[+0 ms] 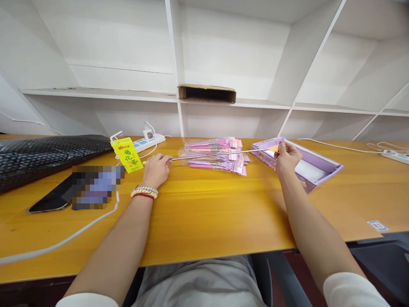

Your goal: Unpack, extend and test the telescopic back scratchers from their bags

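Observation:
A long, thin metal telescopic rod (pixel 217 153) with yellowish ends stretches between my two hands above the table. My left hand (pixel 157 169), wearing bracelets, is closed around its left end. At the other end, the fingers of my right hand (pixel 286 157) pinch the rod by a yellow-orange part. Behind the rod lie several clear plastic packets (pixel 217 164) with pink and metal long-handled items inside. An open purple box (pixel 319 160) sits just beyond my right hand, its inside partly visible. Left of my left hand stands a yellow drink carton (pixel 128 155) with green lettering.
The wooden table (pixel 217 217) runs below white shelving (pixel 236 51). A cardboard box (pixel 207 94) rests on a shelf. To the left are a phone (pixel 53 197), a blurred-out screen, a black textured bag (pixel 54 155), a power strip (pixel 150 143) and a white cable (pixel 79 232).

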Demonstrator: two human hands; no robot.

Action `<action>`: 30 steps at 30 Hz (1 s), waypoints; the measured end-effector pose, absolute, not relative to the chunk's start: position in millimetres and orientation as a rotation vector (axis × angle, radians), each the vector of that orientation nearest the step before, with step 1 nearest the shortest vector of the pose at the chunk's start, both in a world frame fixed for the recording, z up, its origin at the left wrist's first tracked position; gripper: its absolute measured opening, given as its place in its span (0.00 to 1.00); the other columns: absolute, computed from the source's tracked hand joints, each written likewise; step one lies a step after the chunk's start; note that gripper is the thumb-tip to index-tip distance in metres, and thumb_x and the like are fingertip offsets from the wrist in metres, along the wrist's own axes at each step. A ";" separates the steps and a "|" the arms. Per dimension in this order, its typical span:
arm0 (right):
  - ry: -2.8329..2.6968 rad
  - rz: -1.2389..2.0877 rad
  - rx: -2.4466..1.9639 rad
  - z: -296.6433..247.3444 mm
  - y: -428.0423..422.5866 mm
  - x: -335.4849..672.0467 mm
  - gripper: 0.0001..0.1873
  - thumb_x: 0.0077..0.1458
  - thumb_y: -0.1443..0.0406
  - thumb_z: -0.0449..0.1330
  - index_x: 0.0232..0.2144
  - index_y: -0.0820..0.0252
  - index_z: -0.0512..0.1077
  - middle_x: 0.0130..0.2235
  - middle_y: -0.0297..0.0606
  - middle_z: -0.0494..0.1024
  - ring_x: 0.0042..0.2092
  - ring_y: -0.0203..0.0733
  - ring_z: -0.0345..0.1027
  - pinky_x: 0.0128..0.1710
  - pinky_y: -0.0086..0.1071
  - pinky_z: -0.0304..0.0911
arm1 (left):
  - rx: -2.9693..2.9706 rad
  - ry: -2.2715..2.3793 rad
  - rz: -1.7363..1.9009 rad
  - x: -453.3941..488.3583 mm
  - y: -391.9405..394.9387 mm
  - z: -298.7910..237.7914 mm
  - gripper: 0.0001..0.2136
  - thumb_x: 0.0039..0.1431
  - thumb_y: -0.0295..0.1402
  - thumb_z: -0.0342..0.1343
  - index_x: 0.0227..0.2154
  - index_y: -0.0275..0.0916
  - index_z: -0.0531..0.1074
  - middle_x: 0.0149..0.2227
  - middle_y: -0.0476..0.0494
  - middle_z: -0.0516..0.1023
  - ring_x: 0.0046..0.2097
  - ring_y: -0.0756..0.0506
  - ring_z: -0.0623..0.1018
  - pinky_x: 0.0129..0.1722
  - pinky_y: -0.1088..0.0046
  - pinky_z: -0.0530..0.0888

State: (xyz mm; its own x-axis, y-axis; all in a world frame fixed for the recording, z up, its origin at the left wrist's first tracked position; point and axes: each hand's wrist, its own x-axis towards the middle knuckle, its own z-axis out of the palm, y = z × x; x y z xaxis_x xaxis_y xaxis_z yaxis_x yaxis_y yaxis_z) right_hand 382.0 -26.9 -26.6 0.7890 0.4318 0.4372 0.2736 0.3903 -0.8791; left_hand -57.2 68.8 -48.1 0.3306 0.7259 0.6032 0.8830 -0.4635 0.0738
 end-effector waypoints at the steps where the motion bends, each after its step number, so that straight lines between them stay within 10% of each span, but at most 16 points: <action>1: -0.687 0.088 -1.165 -26.2 -26.4 380.2 0.18 0.45 0.54 0.58 0.32 0.62 0.68 0.21 0.28 0.64 0.18 0.29 0.57 0.15 0.25 0.55 | -2.325 -1.454 -0.851 -56.6 68.8 -47.7 0.14 0.58 0.30 0.42 0.40 0.41 0.72 0.38 0.41 0.72 0.43 0.42 0.69 0.45 0.64 0.62; 30: -0.725 0.271 -1.203 -21.9 -27.9 389.1 0.15 0.39 0.57 0.62 0.28 0.62 0.68 0.18 0.27 0.62 0.15 0.30 0.55 0.12 0.25 0.49 | -2.534 -1.509 -0.806 -52.7 68.9 -44.2 0.15 0.60 0.38 0.42 0.38 0.45 0.74 0.37 0.44 0.75 0.44 0.42 0.69 0.45 0.59 0.58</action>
